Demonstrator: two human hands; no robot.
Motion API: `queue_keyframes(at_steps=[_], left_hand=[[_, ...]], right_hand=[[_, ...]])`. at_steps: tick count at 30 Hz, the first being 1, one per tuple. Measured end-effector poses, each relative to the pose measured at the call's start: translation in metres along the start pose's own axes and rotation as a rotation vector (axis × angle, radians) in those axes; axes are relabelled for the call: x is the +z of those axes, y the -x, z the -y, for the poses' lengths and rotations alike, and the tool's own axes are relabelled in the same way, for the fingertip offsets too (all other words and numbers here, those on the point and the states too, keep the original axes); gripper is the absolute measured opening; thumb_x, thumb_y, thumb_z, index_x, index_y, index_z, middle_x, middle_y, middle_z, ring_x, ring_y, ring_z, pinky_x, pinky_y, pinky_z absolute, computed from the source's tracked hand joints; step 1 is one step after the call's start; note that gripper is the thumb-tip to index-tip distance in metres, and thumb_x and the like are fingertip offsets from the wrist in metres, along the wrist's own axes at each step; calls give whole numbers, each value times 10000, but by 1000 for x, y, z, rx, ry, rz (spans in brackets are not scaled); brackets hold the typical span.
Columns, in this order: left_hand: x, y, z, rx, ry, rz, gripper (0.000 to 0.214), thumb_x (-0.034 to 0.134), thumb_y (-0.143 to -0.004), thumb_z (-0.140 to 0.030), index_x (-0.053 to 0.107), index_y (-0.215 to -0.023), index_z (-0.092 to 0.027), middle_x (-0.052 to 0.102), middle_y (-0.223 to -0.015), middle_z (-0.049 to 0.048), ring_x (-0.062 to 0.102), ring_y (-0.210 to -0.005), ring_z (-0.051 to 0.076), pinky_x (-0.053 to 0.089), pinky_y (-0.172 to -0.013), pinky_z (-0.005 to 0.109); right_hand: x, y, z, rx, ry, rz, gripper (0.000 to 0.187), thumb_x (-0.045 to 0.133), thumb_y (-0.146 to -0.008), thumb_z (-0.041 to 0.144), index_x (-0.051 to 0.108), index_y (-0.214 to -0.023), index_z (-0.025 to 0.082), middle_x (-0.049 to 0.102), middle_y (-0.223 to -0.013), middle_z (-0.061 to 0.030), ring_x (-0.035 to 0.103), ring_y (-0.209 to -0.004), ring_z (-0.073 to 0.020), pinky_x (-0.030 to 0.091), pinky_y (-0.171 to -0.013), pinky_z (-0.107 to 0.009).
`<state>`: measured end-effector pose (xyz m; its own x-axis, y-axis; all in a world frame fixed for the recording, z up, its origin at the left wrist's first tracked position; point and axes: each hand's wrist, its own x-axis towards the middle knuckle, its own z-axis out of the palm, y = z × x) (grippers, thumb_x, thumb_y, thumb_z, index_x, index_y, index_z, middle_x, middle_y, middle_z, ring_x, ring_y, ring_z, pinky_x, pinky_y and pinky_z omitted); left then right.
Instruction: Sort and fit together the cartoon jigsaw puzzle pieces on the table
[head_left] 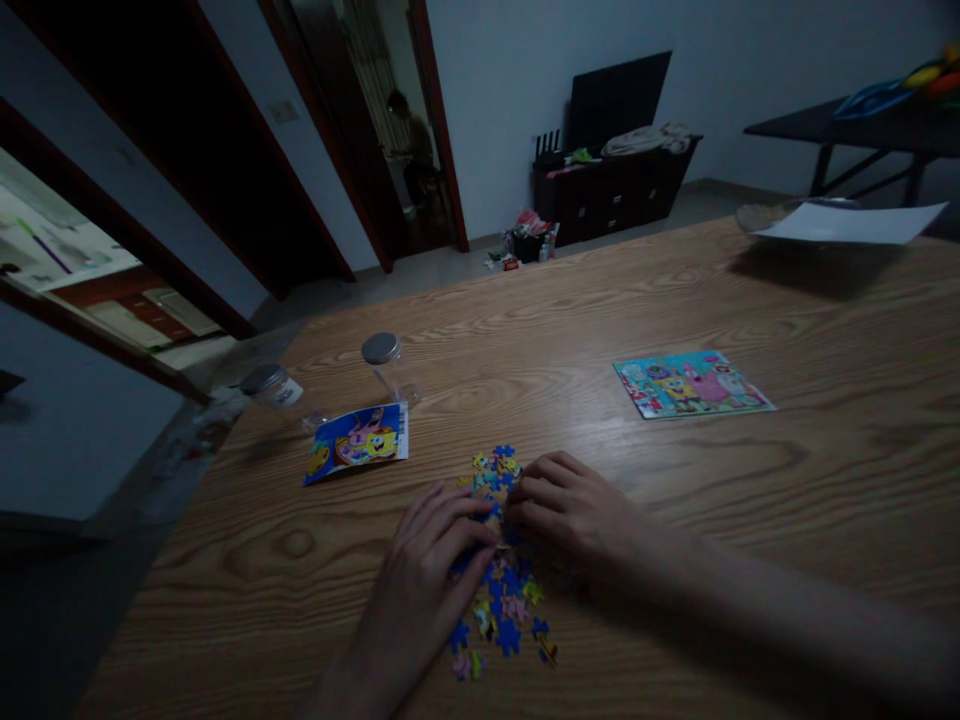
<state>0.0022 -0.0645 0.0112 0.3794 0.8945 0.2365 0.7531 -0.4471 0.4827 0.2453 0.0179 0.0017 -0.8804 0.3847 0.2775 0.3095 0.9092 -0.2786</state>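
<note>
Loose jigsaw puzzle pieces point(508, 637), blue, yellow and pink, lie in a pile on the wooden table point(675, 480). My left hand point(431, 560) reaches over the pile's left side, its thumb and index finger closed on a puzzle piece point(502, 547) that shows only as a thin pale edge. From the right, my right hand point(574, 505) rests on the pile with curled fingers. Its fingertips point down among the pieces, and whatever they grip is hidden. Both hands are close together, with more pieces point(499, 465) visible beyond them.
A blue cartoon picture sheet point(360, 440) lies left of the pile, near two clear jars with grey lids, one upright point(386, 365), one tilted point(281, 390). Another cartoon picture point(690, 385) lies to the right. White paper point(847, 222) covers a dish farther back. A person point(416, 145) sits beyond the doorway.
</note>
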Motion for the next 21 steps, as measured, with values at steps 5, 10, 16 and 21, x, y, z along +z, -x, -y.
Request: queue_keyframes(at_steps=[5, 10, 16, 21], left_hand=[[-11, -5, 4, -4, 67, -127, 61, 675, -1021, -213, 690, -1036, -270, 774, -1078, -6, 715, -1045, 235, 518, -1039, 520], [-39, -10, 33, 75, -207, -253, 99, 663, -1028, -181, 715, -1062, -258, 782, -1084, 10, 707, -1039, 257, 491, -1020, 534], [-33, 11, 47, 177, -369, -107, 253, 545, -1072, -139, 692, -1260, -224, 773, -1203, 55, 716, -1064, 262, 541, -957, 481], [-27, 25, 35, 107, -243, -31, 275, 528, -1081, -184, 648, -1321, -246, 740, -1278, 58, 700, -1132, 263, 550, -995, 498]], right_hand=[[-7, -10, -5, -140, 129, 6, 155, 594, -1062, 241, 667, -1174, 164, 720, -1155, -88, 593, -1056, -272, 443, -978, -443], [-8, -16, -6, -226, 225, -13, 150, 566, -1079, 229, 680, -1149, 160, 710, -1166, -86, 598, -1051, -250, 420, -996, -415], [-17, -17, -18, 30, 179, -186, 143, 550, -1064, 203, 670, -995, 166, 700, -949, -69, 577, -858, -227, 409, -844, -388], [-31, -1, -47, 225, 102, -146, 110, 613, -991, 178, 642, -885, 181, 660, -898, -71, 568, -827, -224, 395, -752, -349]])
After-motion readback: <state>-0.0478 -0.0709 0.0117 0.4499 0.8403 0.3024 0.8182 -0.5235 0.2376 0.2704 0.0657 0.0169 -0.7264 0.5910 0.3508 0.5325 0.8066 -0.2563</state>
